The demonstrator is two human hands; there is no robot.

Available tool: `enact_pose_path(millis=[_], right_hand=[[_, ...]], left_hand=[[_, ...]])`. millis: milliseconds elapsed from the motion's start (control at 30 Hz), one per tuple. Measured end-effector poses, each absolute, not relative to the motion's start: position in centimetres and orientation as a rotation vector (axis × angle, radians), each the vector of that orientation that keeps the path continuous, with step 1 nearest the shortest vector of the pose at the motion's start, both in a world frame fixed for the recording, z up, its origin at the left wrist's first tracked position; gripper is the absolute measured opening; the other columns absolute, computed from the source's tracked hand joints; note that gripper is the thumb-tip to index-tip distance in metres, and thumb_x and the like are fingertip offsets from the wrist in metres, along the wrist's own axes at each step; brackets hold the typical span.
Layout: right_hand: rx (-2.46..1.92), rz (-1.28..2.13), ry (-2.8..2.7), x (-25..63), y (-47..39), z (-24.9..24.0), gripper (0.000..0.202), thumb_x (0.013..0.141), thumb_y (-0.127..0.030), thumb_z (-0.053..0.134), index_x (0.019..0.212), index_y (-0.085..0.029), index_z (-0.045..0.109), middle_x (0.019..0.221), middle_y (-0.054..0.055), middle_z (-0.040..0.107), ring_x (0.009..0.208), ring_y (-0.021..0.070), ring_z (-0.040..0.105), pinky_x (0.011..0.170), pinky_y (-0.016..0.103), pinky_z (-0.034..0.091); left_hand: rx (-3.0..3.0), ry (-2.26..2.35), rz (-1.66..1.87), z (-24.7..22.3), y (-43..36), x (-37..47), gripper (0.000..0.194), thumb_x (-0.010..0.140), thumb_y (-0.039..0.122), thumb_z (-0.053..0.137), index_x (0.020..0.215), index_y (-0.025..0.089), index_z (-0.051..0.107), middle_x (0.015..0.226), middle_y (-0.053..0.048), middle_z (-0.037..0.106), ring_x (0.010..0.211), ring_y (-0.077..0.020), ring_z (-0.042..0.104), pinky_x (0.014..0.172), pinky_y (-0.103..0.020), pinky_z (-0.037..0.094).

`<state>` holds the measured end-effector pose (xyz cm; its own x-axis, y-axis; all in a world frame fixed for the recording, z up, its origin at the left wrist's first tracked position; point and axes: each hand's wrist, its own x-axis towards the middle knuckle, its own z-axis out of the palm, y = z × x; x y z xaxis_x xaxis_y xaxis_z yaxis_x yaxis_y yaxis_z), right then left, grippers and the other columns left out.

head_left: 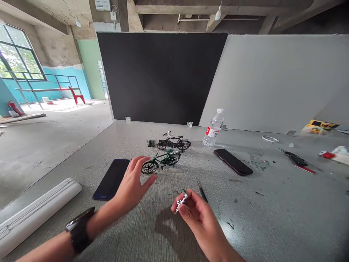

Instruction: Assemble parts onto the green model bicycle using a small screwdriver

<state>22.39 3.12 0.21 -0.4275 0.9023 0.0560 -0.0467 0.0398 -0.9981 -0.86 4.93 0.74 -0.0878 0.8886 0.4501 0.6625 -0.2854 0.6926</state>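
Observation:
My right hand [200, 220] pinches a small silvery-white part [181, 202] with a bit of green at its upper end. My left hand [133, 183], with a dark watch on the wrist, has its fingers apart beside the front wheel of a green model bicycle [163, 159]; whether a fingertip touches the wheel is unclear. Behind the green one stands a black model bicycle [174, 143] with silvery handlebars. A thin screwdriver [202, 191] lies just beyond my right hand.
A blue phone [112, 180] lies beside my left hand, a black phone [233, 162] at right. A water bottle [214, 128] stands behind it. Small dark pieces [151, 143], a white case [38, 213], a dark tool [294, 158] and a white ring [270, 139] are on the table.

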Motion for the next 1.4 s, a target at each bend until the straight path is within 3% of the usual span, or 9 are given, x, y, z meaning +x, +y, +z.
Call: enact_pose_path(millis=[100,200,333,433,633,733,833,1000,1400], right_hand=[[-0.914,1.518,-1.494,22.4,3.0,0.1,0.033,0.088,-0.053,0.071,0.097,-0.022,0.064,0.09,0.003,0.067,0.085,0.0173,0.064,0.085,0.032,0.052],[-0.951,1.496,-1.504,22.5,3.0,-0.2,0.036,0.085,-0.055,0.073,0.095,-0.021,0.066,0.093,0.004,0.068,0.085,0.0169,0.064,0.083,0.031,0.053],[-1.031,1.459,-1.499,22.4,3.1,0.0,0.038,0.083,-0.055,0.075,0.098,-0.021,0.069,0.091,0.005,0.07,0.082,0.0168,0.065,0.083,0.032,0.054],[-1.063,1.389,-1.511,22.1,3.8,1.6,0.04,0.08,-0.053,0.077,0.103,-0.021,0.07,0.092,0.005,0.072,0.076,0.0161,0.065,0.08,0.034,0.057],[-0.969,1.111,-1.843,20.1,9.1,6.7,0.03,0.085,-0.039,0.073,0.108,-0.021,0.074,0.093,0.007,0.075,0.083,0.0193,0.068,0.08,0.038,0.058],[-0.939,1.01,-1.927,18.5,12.4,8.2,0.025,0.081,-0.031,0.076,0.105,-0.021,0.076,0.1,0.007,0.076,0.08,0.0191,0.067,0.082,0.042,0.056],[-0.9,0.972,-1.993,17.1,14.4,8.5,0.021,0.079,-0.024,0.076,0.099,-0.021,0.077,0.092,0.005,0.077,0.076,0.0187,0.068,0.078,0.04,0.057],[-0.881,0.967,-2.036,16.5,14.7,7.9,0.017,0.082,-0.024,0.073,0.099,-0.02,0.076,0.084,0.004,0.077,0.066,0.0172,0.069,0.07,0.038,0.057],[-0.901,0.999,-1.993,16.0,14.1,6.8,0.02,0.086,-0.03,0.069,0.101,-0.019,0.075,0.091,0.007,0.077,0.07,0.0177,0.068,0.071,0.038,0.056]], left_hand=[[1.954,1.778,1.289,0.3,7.6,-1.1,0.045,0.092,0.036,0.063,0.133,0.02,0.053,0.137,-0.015,0.061,0.129,-0.031,0.055,0.11,-0.051,0.04],[1.958,1.819,1.224,-0.2,9.3,-0.9,0.028,0.095,0.036,0.059,0.116,0.018,0.065,0.11,-0.012,0.076,0.102,-0.0289,0.07,0.091,-0.044,0.053],[1.983,1.84,1.155,-0.5,9.5,-0.7,0.026,0.098,0.038,0.055,0.104,0.019,0.071,0.091,-0.007,0.079,0.079,-0.0242,0.073,0.071,-0.034,0.054],[2.02,1.841,1.122,-0.7,9.1,-0.8,0.027,0.098,0.039,0.054,0.105,0.019,0.07,0.091,-0.007,0.079,0.079,-0.0225,0.072,0.07,-0.031,0.052],[2.082,1.844,1.066,-0.8,8.5,-0.6,0.028,0.099,0.04,0.053,0.105,0.02,0.07,0.094,-0.008,0.078,0.084,-0.0262,0.073,0.069,-0.033,0.052],[2.08,1.875,1.069,-0.6,8.3,-0.6,0.029,0.1,0.039,0.052,0.112,0.02,0.07,0.099,-0.01,0.079,0.089,-0.0285,0.074,0.069,-0.034,0.053],[2.076,1.913,1.063,-0.5,8.3,-0.6,0.03,0.1,0.04,0.051,0.112,0.02,0.07,0.095,-0.01,0.079,0.087,-0.029,0.075,0.068,-0.035,0.054],[2.076,1.945,1.042,-0.6,8.4,-0.6,0.028,0.1,0.041,0.052,0.11,0.022,0.07,0.091,-0.007,0.08,0.081,-0.0262,0.075,0.064,-0.031,0.052],[2.044,1.926,1.086,-0.8,8.4,-0.7,0.028,0.099,0.043,0.052,0.111,0.023,0.068,0.092,-0.008,0.079,0.084,-0.0279,0.075,0.067,-0.032,0.052]])
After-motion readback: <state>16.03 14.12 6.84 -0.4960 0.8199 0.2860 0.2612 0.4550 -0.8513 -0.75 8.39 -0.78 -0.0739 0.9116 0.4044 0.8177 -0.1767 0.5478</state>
